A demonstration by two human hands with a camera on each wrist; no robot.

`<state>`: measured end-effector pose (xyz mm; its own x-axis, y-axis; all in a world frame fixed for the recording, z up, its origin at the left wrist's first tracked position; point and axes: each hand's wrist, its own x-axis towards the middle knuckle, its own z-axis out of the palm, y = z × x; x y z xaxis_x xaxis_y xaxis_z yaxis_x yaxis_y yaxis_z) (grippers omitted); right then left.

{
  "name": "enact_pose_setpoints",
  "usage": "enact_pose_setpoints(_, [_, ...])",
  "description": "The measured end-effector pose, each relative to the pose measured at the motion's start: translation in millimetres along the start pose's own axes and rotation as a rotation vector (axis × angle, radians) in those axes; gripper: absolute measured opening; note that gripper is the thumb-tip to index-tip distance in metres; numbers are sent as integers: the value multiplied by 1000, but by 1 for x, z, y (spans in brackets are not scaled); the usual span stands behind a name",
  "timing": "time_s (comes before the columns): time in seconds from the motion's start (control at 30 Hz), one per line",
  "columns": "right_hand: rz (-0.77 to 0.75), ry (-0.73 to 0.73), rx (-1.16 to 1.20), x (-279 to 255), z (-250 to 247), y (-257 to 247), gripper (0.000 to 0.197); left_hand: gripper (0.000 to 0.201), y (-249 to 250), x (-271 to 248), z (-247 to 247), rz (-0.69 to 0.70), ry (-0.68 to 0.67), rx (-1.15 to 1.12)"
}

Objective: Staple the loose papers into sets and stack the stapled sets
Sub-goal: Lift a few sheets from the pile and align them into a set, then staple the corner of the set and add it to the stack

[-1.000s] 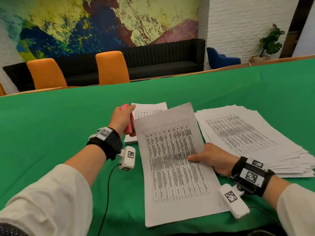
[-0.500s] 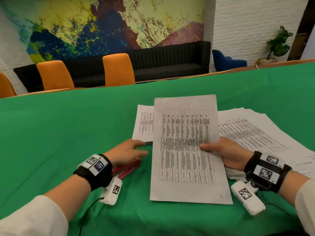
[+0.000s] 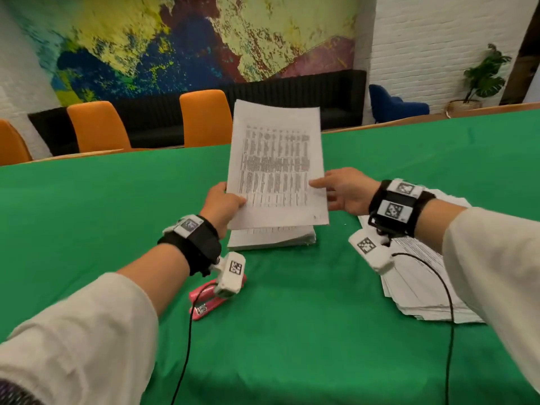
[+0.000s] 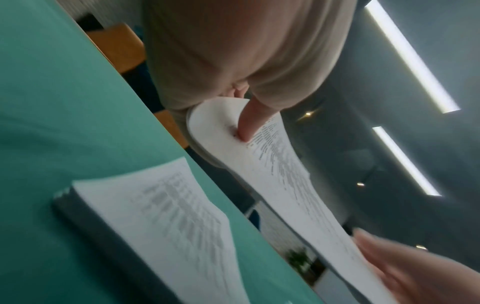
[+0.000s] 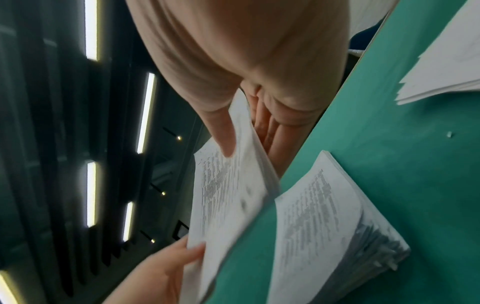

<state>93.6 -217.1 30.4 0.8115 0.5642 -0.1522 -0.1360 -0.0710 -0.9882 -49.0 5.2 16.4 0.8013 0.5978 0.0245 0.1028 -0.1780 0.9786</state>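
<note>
A stapled set of printed sheets [image 3: 277, 171] is held tilted in the air by both hands. My left hand [image 3: 230, 201] pinches its lower left edge, thumb on top [image 4: 246, 127]. At the right edge my right hand [image 3: 321, 185] pinches the same set [image 5: 226, 195], thumb on the print and fingers behind. Directly below lies the stack of stapled sets [image 3: 271, 239] on the green table [image 3: 292, 331]. The pink stapler [image 3: 204, 299] lies on the cloth under my left wrist, untouched. The fanned pile of loose papers [image 3: 423, 290] sits to the right.
Orange chairs [image 3: 204, 118] and a black sofa [image 3: 292, 92] stand beyond the table's far edge. A small white scrap [image 5: 449, 134] lies on the cloth near the stack. Cables run from both wrist cameras toward me across the table.
My left hand has left the stapler on the table and taken the set's left edge. Both hands have raised the set and carried it forward over the stack.
</note>
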Motion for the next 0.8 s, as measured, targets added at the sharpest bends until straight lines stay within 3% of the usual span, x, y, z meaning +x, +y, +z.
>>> enact_pose_setpoints(0.17, [49,50,-261,34,15,19,24,23,-14,55,-5,-157,14,193])
enact_pose_setpoints(0.33, [84,59,-501,58,20,45,27,40,-40,77,2,-250,-35,584])
enact_pose_setpoints(0.47, [112,39,-640,64,19,59,40,39,-47,79,7,-276,-84,610])
enact_pose_setpoints(0.6, [22,12,-776,63,15,64,63,59,-35,69,2,-312,-171,626])
enact_pose_setpoints(0.73, [-197,-68,-1042,54,14,63,53,79,-17,52,-4,-187,-338,1031])
enact_pose_setpoints(0.8, [-217,-162,-1102,47,16,66,50,86,-17,47,-5,-195,-435,1123])
